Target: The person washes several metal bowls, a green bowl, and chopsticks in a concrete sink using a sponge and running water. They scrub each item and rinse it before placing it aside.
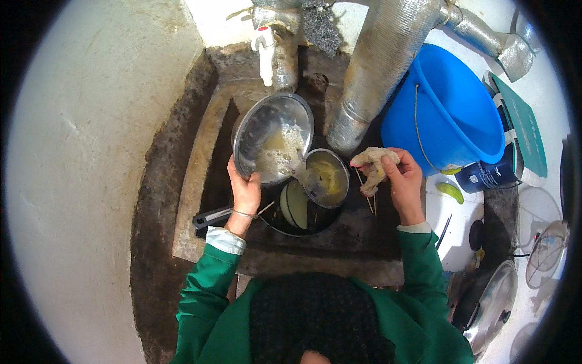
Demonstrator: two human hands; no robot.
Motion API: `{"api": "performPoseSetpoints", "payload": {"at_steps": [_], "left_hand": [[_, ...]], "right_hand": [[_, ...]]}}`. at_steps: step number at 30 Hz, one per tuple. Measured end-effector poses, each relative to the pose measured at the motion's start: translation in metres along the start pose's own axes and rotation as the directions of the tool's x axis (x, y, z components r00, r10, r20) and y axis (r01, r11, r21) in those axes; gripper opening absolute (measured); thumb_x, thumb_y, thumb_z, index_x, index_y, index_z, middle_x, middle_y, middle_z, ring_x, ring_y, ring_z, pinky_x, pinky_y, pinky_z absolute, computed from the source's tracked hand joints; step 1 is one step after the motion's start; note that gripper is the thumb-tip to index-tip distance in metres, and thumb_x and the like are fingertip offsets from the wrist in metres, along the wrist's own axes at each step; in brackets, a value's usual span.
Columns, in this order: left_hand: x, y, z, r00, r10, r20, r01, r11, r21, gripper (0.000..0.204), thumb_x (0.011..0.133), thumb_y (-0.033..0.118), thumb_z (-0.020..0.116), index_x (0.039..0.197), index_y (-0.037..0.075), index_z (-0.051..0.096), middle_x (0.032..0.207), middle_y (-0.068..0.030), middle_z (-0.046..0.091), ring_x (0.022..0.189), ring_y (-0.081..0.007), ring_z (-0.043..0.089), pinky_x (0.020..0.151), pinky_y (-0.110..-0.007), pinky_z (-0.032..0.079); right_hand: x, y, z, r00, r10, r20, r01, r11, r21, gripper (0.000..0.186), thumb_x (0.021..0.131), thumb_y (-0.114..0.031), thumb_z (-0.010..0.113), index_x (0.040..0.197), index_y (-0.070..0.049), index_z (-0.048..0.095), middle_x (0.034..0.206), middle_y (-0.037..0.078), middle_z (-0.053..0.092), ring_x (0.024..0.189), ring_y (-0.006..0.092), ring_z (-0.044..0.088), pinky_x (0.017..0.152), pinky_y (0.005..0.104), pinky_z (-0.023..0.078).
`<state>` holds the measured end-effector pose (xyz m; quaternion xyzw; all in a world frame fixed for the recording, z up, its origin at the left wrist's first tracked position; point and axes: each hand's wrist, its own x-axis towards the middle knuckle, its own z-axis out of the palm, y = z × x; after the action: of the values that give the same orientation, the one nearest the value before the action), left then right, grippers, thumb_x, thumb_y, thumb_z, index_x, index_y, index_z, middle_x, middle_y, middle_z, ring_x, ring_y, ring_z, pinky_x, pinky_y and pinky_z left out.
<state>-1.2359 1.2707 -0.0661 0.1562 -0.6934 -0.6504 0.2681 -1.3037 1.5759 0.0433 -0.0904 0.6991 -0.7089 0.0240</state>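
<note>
Gripping the lower rim of a round steel bowl (273,138), the left hand (244,192) has its fingers curled shut around the edge, just above the middle of the frame. The bowl is tipped steeply, its open face turned toward the camera and down to the right, with foamy, yellowish water sliding along its inside toward the lower right lip. That lip hangs just over a smaller steel pot (326,177), which sits to the right of centre, also tilted, with yellow liquid inside. Below both lies a dark pan (300,218), whose black handle (212,216) runs out to the left, so its long axis lies roughly left to right across the frame.

The right hand (403,179), at centre right, is closed around a crumpled pale cloth (374,167), the fingers bunched over it; the cloth droops to the left, toward the small pot. Thin sticks seem to hang beneath it, though the view is too coarse to be sure.

All this sits in a dark, stained stone sink (194,170). A white tap (264,51) stands at upper centre, a silvery duct (382,67) slants beside it, and a blue bucket (448,103) fills the upper right.
</note>
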Motion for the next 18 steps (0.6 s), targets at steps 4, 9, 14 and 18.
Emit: {"api": "performPoseSetpoints", "payload": {"at_steps": [4, 9, 14, 18], "left_hand": [[-0.011, -0.002, 0.004, 0.98, -0.197, 0.017, 0.197, 0.962, -0.191, 0.055, 0.071, -0.006, 0.048, 0.124, -0.002, 0.033, 0.112, -0.0096, 0.049, 0.104, -0.0178, 0.046, 0.092, -0.029, 0.036], [-0.038, -0.022, 0.014, 0.955, -0.28, 0.099, 0.296, 0.922, -0.25, 0.053, 0.071, -0.004, 0.049, 0.122, -0.002, 0.034, 0.112, -0.0115, 0.049, 0.102, -0.019, 0.047, 0.091, -0.029, 0.037], [-0.06, -0.028, 0.024, 0.951, -0.282, 0.127, 0.309, 0.897, -0.316, 0.05, 0.072, -0.003, 0.049, 0.12, -0.001, 0.035, 0.11, -0.0096, 0.048, 0.099, -0.0175, 0.047, 0.088, -0.029, 0.039], [-0.072, -0.016, 0.023, 0.897, -0.415, 0.155, 0.442, 0.825, -0.353, 0.048, 0.072, -0.003, 0.049, 0.119, 0.001, 0.037, 0.108, -0.0088, 0.048, 0.097, -0.0168, 0.047, 0.085, -0.029, 0.041]], "right_hand": [[0.003, -0.019, 0.027, 1.0, -0.001, 0.023, 0.0, 1.0, 0.03, 0.019, 0.085, -0.011, 0.061, 0.1, -0.001, 0.056, 0.089, 0.003, 0.061, 0.079, 0.0085, 0.057, 0.067, 0.0215, 0.046], [0.012, 0.006, 0.066, 0.869, -0.421, 0.26, 0.481, 0.843, -0.242, 0.025, 0.076, -0.004, 0.064, 0.099, -0.002, 0.056, 0.094, 0.008, 0.058, 0.088, 0.0205, 0.058, 0.075, 0.0285, 0.046], [-0.01, 0.056, 0.108, 0.589, -0.172, 0.789, 0.66, 0.666, -0.348, 0.036, 0.071, 0.003, 0.06, 0.106, -0.005, 0.056, 0.108, 0.016, 0.049, 0.096, 0.0352, 0.054, 0.078, 0.041, 0.046], [-0.006, 0.093, 0.099, 0.637, -0.143, 0.757, 0.771, 0.118, -0.626, 0.03, 0.081, -0.007, 0.048, 0.11, -0.007, 0.054, 0.099, 0.021, 0.052, 0.087, 0.0281, 0.058, 0.074, 0.0362, 0.048]]}}
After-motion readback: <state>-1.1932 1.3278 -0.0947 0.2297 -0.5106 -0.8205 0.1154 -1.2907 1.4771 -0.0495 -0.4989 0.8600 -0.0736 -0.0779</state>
